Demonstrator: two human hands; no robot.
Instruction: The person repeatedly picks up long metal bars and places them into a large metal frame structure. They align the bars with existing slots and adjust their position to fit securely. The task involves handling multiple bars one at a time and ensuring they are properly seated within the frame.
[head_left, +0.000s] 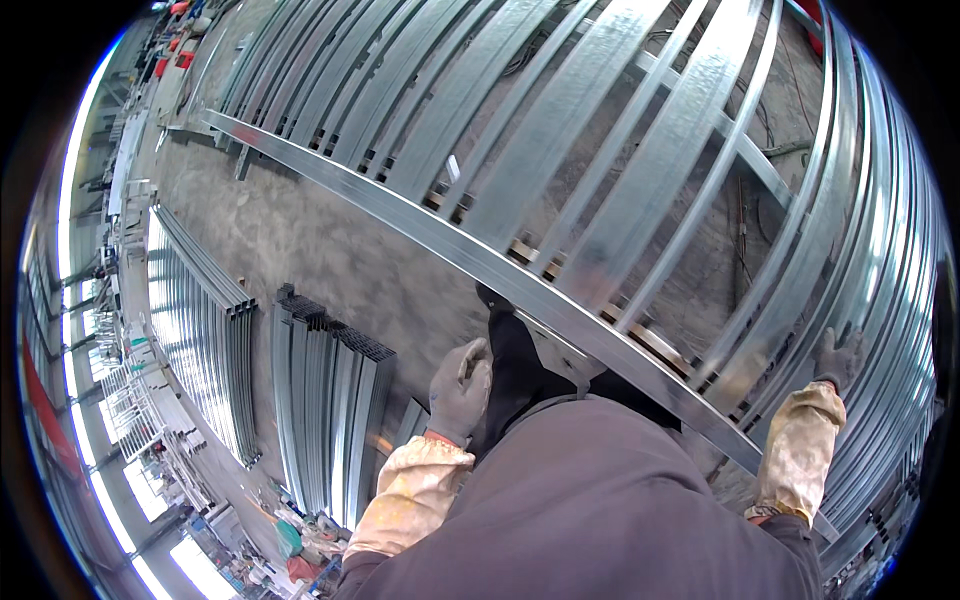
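My left hand point(461, 390), in a grey work glove, hangs beside my leg with its fingers curled in. I see nothing in it. My right hand point(838, 360), gloved the same way, reaches out at the right over a dense row of galvanized metal tubes point(875, 290). Its fingers are apart and seem to rest on the tubes; the exact contact is too small to make out. In front of me, spaced flat metal tubes point(640, 200) lie across a long metal rail point(440, 225).
On the floor at the left stand two stacks of metal profiles, a nearer stack point(330, 400) and a farther stack point(200, 330). Cables point(742, 230) lie on the floor beneath the tubes. My shoe point(490, 297) is close to the rail. Workshop clutter lines the far left.
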